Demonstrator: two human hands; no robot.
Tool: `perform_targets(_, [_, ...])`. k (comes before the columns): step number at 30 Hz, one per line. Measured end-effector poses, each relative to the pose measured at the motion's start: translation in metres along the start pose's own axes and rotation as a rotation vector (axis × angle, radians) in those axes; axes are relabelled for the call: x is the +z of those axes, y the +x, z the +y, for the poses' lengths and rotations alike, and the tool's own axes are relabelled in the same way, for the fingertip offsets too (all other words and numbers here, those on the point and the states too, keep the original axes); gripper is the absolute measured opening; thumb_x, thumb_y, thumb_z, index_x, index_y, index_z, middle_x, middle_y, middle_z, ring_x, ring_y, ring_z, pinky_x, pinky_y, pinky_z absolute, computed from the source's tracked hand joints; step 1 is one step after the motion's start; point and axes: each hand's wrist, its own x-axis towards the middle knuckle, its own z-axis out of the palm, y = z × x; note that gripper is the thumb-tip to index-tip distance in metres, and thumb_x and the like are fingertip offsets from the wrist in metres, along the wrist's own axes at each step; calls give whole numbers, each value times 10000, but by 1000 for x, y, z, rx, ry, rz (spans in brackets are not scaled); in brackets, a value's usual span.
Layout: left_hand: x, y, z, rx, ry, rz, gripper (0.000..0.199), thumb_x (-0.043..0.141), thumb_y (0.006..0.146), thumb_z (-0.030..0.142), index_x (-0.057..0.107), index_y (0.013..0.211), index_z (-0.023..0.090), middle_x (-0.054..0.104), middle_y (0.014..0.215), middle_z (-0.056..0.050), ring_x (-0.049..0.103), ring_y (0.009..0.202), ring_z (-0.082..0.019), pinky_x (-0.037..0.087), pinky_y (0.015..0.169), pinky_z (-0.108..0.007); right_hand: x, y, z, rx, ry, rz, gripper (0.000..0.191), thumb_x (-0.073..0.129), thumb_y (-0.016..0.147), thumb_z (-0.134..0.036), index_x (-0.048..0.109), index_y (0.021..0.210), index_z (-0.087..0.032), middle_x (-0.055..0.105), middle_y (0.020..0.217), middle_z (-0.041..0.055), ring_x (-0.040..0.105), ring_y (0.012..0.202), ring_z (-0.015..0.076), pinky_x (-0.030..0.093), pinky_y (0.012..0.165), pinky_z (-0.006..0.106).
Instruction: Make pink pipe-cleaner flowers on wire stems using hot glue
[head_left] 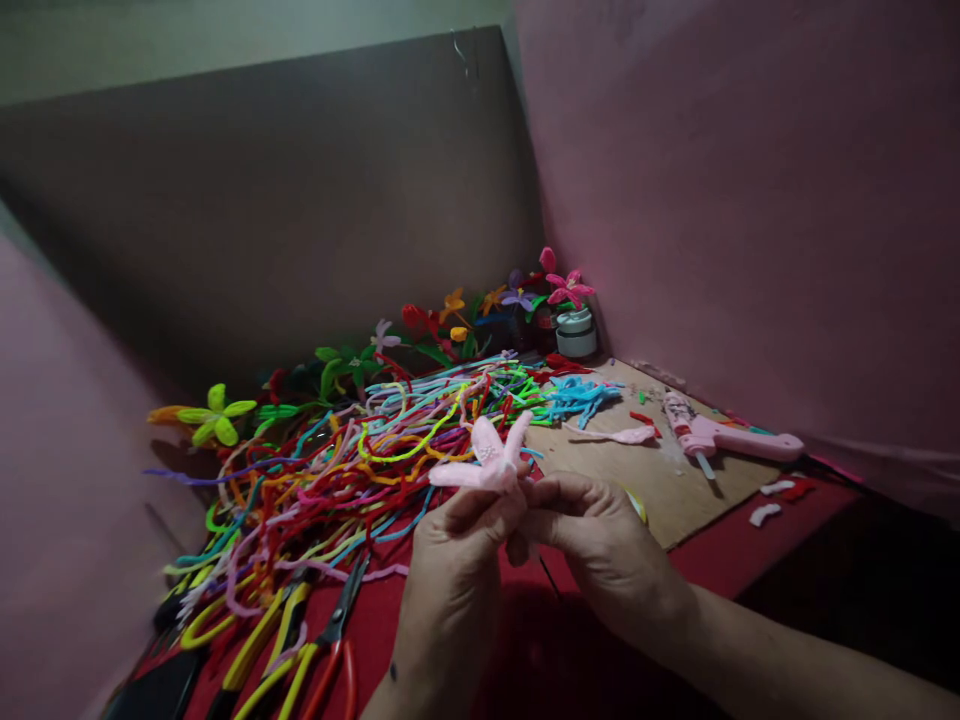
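The left hand (459,565) and right hand (611,545) clamp 1 pale-pink pipe-cleaner flower (489,462) by its base above a red tablecloth (382,612).

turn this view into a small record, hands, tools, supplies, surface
left hand: pinching pale pink flower near its base
right hand: fingertips at flower's base, exact grip hidden
tools: scissors left of left hand; pink glue gun on brown board
supplies: heap of coloured fuzzy stems
surface: red cover, partly under board
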Motion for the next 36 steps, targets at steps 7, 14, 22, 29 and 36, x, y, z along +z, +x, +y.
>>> perform_targets(7, [1,3,5,-149,-61,-77,293,784,539,277,710,760,100,631,610,-46,454,393,-59,346,363,-172,-4,5,-1,203,247,-109,107,734,635,-181,676,691,-110,577,519,-14,530,442,69,408,462,189])
perform_targets(14, [-4,8,0,-91,-65,-156,192,756,573,232,707,694,92,603,515,-44,525,414,-114,408,391,-207,-14,11,3,294,262,-189,195,771,577,-215,619,621,-100,591,482,-6,545,414,82,374,444,182])
perform_targets(22, [-10,4,-5,-118,-30,-136,217,766,546,238,713,722,123,657,706,-67,573,497,-152,459,419,-250,-22,13,11,417,309,-288,179,731,555,-183,571,570,-104,580,442,-13,542,389,99,378,434,197])
perform_targets(29, [-17,12,2,6,-8,14,187,818,450,214,695,567,135,674,714,-70,612,698,-196,511,648,-299,-30,13,-11,371,42,-235,179,676,641,-247,653,749,-107,628,658,23,571,593,104,438,633,266])
perform_targets(36, [-22,23,4,24,-84,82,211,810,496,247,708,655,154,688,707,-43,616,710,-154,495,713,-264,-87,46,-79,-73,-1922,-85,206,539,706,-82,669,861,-120,640,944,145,548,920,243,382,762,325])
